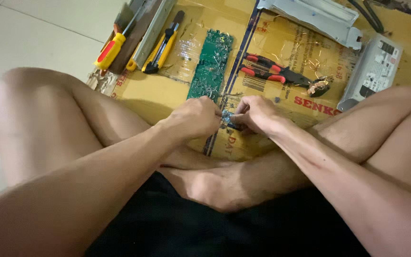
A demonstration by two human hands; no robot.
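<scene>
Flattened cardboard (281,38) covers the floor; on it lie a long green circuit board (211,64), a yellow screwdriver (112,49) and red-handled pliers (272,71); left hand (195,116) and right hand (255,113) meet, fingers pinched together on a small dark component (228,119) just above the cardboard's near edge.

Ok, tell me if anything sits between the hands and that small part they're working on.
Nothing visible does: left hand and right hand both already pinch the small part between them, above the cardboard.
</scene>
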